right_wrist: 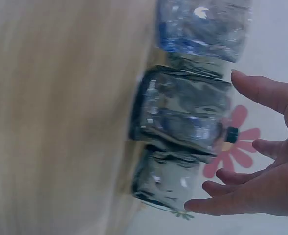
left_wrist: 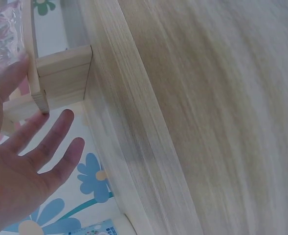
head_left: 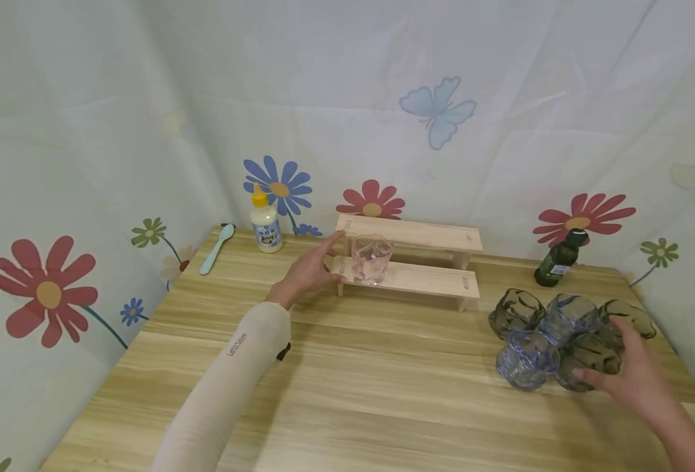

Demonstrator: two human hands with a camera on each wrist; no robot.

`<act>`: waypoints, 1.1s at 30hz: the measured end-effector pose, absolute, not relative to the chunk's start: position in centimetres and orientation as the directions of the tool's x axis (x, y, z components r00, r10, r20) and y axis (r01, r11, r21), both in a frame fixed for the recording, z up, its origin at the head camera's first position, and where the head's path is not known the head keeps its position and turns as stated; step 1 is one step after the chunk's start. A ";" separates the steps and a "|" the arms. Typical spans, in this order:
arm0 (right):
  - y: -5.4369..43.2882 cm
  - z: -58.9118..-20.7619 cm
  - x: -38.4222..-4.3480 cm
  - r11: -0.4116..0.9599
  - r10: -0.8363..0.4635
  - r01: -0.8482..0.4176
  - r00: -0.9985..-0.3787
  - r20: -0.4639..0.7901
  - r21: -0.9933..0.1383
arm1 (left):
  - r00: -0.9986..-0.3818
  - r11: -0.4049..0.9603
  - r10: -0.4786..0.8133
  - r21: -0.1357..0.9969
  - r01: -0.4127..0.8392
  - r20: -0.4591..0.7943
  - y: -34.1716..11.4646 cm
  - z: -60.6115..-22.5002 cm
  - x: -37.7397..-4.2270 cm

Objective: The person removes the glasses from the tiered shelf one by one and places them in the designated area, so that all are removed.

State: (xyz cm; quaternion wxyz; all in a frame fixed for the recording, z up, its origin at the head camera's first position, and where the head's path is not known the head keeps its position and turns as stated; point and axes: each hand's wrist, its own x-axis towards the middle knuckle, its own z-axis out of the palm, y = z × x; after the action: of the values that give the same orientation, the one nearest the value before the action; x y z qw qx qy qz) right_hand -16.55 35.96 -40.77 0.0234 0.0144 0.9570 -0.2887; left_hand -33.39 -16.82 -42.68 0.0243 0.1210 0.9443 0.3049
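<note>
My left hand (head_left: 307, 274) is at the left end of a two-tier wooden stand (head_left: 415, 278), fingers spread and fairly straight. Its thumb (left_wrist: 11, 78) lies at the lower board's edge, beside a pink faceted glass (head_left: 372, 261) standing on that board. On the right, my right hand (head_left: 639, 377) reaches over a cluster of wavy glasses with thumb and fingers wide apart. Nearest to it is a dark grey glass (right_wrist: 180, 110), in front of the fingertips in the right wrist view. Beside that one are a blue glass (head_left: 527, 362) and other blue and grey ones.
A squeeze bottle with a yellow cap (head_left: 266, 226) stands at the back left, near a mint-green spoon (head_left: 216, 249). Behind the glasses is a dark green bottle (head_left: 560, 259). A flower-printed curtain (head_left: 324, 85) borders the wooden table (head_left: 383, 400) at the back and sides.
</note>
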 end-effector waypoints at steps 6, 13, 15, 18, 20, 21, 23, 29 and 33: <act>34.8 -38.9 -17.0 0.851 0.005 -0.039 -0.997 0.083 -0.523 | -0.968 0.786 0.250 0.578 0.222 0.032 -16.8 -42.7 -33.5; 31.2 -36.7 -18.6 0.795 -0.093 -0.126 -0.992 0.087 -0.594 | -0.966 0.783 0.256 0.578 0.230 0.038 -16.7 -42.8 -33.5; 29.8 -36.0 -19.2 0.766 -0.132 -0.147 -0.989 0.070 -0.626 | -0.966 0.783 0.255 0.578 0.231 0.040 -16.7 -42.8 -33.5; 27.5 -35.1 -20.3 0.723 -0.197 -0.166 -0.980 0.029 -0.671 | -0.968 0.783 0.248 0.580 0.224 0.039 -16.8 -42.7 -33.4; 26.1 -34.7 -21.1 0.687 -0.239 -0.182 -0.971 0.017 -0.703 | -0.968 0.784 0.248 0.579 0.224 0.039 -16.8 -42.7 -33.4; 25.5 -34.7 -21.6 0.670 -0.258 -0.189 -0.966 0.014 -0.718 | -0.968 0.784 0.247 0.579 0.223 0.038 -16.9 -42.8 -33.4; 24.3 -34.8 -22.5 0.624 -0.295 -0.207 -0.955 0.017 -0.753 | -0.968 0.782 0.248 0.582 0.223 0.038 -16.9 -42.9 -33.4; 20.5 -35.7 -25.1 0.528 -0.354 -0.257 -0.933 0.065 -0.809 | -0.968 0.781 0.250 0.582 0.224 0.037 -16.8 -42.9 -33.5; 18.2 -36.1 -26.2 0.502 -0.360 -0.290 -0.927 0.108 -0.815 | -0.968 0.783 0.249 0.579 0.226 0.040 -16.8 -42.8 -33.4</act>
State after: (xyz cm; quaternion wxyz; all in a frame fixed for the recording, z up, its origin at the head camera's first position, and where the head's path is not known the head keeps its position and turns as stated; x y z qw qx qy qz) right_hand -26.24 18.16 -36.10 0.0380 -0.1877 0.8658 -0.4622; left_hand -33.43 -16.81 -42.77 0.0192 0.1257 0.9440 0.3043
